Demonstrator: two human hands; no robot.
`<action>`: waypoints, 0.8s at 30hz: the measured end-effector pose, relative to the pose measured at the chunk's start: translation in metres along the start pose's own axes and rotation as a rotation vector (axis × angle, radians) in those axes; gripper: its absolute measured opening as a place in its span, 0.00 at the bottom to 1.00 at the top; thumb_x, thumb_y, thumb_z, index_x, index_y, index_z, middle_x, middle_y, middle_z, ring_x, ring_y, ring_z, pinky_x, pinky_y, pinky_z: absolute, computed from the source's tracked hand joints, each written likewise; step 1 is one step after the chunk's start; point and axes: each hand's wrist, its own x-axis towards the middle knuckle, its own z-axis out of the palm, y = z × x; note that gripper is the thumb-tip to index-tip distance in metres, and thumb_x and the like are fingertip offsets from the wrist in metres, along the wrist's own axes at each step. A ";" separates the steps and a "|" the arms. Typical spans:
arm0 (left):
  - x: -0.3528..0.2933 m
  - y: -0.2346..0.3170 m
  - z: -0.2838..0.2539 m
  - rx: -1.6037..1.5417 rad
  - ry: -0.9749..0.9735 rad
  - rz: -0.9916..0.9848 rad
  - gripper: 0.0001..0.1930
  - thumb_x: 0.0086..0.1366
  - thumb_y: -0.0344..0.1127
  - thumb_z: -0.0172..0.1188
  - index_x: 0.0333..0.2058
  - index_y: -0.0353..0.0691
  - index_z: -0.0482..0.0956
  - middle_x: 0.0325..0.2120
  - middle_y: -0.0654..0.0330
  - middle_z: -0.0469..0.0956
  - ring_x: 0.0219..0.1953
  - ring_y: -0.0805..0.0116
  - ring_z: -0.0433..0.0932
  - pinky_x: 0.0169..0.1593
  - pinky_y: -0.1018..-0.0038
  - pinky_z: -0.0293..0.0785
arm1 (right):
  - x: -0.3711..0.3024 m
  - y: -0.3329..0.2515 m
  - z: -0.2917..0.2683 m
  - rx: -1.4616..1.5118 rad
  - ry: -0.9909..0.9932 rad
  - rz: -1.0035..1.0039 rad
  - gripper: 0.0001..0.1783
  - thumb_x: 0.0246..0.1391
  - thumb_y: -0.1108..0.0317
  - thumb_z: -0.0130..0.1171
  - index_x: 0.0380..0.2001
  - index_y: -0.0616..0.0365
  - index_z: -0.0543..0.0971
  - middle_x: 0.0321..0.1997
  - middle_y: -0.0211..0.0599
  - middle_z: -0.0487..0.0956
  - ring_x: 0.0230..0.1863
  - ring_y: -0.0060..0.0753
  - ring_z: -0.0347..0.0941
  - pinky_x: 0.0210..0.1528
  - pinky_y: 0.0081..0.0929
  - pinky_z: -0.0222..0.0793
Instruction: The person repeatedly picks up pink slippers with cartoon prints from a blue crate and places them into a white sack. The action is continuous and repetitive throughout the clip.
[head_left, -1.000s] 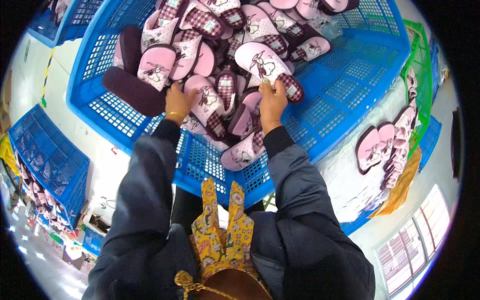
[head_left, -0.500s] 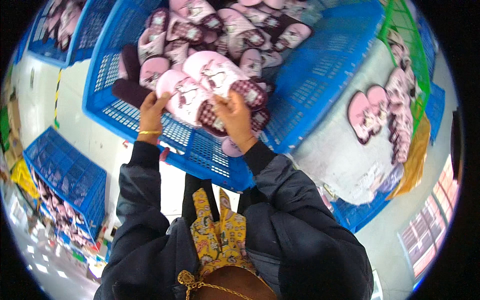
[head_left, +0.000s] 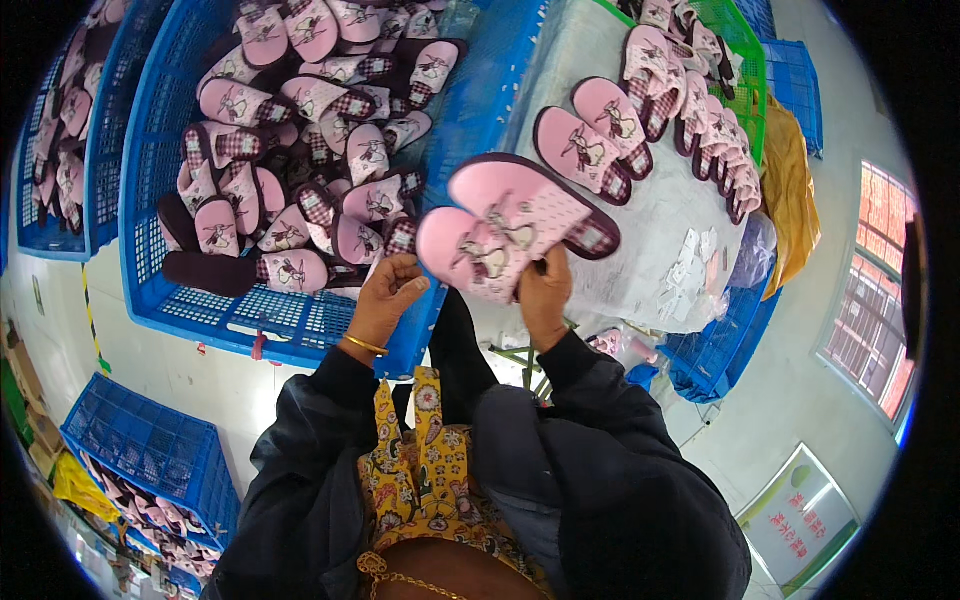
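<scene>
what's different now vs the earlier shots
The pair of pink slippers moved rightward, from above the blue basket to past its right side, near the white-covered table. The left hand let go of them; the right hand now holds both. The view also swung right. The other pink pair stayed lying on the table.

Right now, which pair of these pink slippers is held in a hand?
The pair gripped in the right hand, the held pair; the neighbouring pair rests on the white tabletop, and other slippers lie heaped in the blue basket.
</scene>
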 end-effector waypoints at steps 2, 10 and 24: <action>0.005 -0.022 0.000 0.043 -0.041 0.018 0.17 0.63 0.31 0.61 0.48 0.35 0.70 0.39 0.63 0.75 0.41 0.76 0.73 0.47 0.80 0.71 | -0.001 0.045 -0.036 -0.063 0.034 0.087 0.14 0.48 0.78 0.56 0.41 0.60 0.75 0.38 0.37 0.77 0.40 0.32 0.73 0.43 0.27 0.67; -0.008 -0.022 -0.034 0.320 0.227 -0.095 0.10 0.60 0.30 0.61 0.40 0.37 0.75 0.28 0.66 0.76 0.30 0.80 0.73 0.33 0.83 0.68 | 0.040 0.171 -0.107 -0.471 -0.193 0.007 0.19 0.46 0.76 0.57 0.45 0.63 0.74 0.49 0.53 0.73 0.52 0.59 0.66 0.55 0.41 0.62; -0.071 0.037 -0.256 1.268 0.864 0.320 0.09 0.59 0.35 0.60 0.38 0.42 0.78 0.33 0.58 0.79 0.37 0.60 0.78 0.43 0.66 0.71 | -0.015 -0.016 0.039 0.024 -0.429 -0.036 0.09 0.56 0.72 0.58 0.41 0.61 0.77 0.40 0.38 0.78 0.39 0.28 0.74 0.43 0.25 0.70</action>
